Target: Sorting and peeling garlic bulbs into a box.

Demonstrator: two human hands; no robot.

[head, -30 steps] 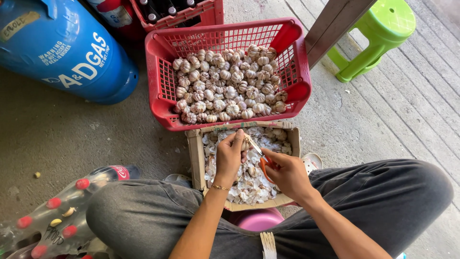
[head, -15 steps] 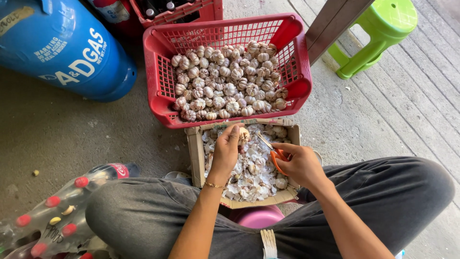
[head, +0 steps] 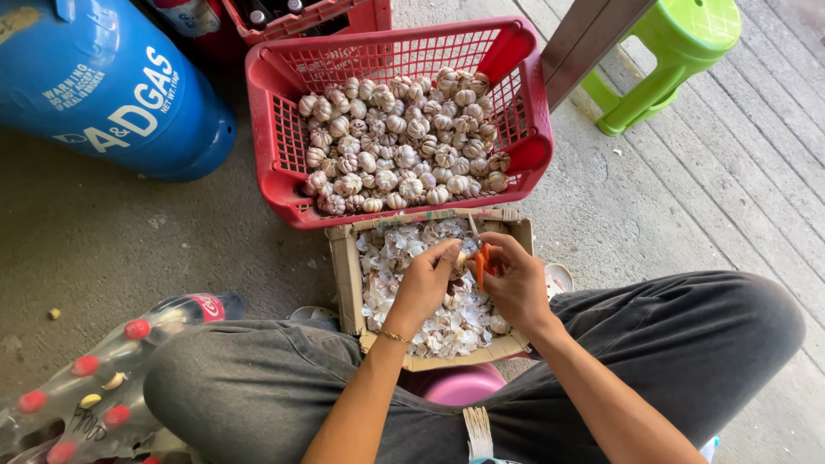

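**Peeling garlic over a box of skins, with a full basket yet untouched**

Trimming goes on at the centre of the scene: a single garlic bulb (head: 460, 264) sits pinched in the fingertips of the left hand (head: 425, 285), held just above the cardboard box (head: 347, 283) between the person's knees. The right hand (head: 516, 283) is closed around a small orange-handled knife (head: 481, 262), its tip meeting the bulb, so the two hands are drawn close together, almost touching at the fingertips.

Judging by what lies around, a fair amount is done and much is left. The box is heaped with papery white skins (head: 404, 258) and a few loose bulbs near its right edge, which speaks of many bulbs already handled. Just beyond the box, touching its far rim, the red plastic basket (head: 275, 146) holds a thick layer of whole bulbs (head: 404, 137); whether these are cleaned or waiting I cannot tell.

Both forearms reach forward from the near edge over dark grey trousers (head: 258, 387), wrists bent inward, the left wrist wearing a thin gold bracelet (head: 395, 337). The left palm faces down and right; the right hand curls with knuckles up.

Further out, a blue gas cylinder (head: 103, 86) lies at far left, a pack of red-capped bottles (head: 94, 378) near left, a green stool (head: 679, 51) at far right, all on the concrete floor (head: 112, 249).
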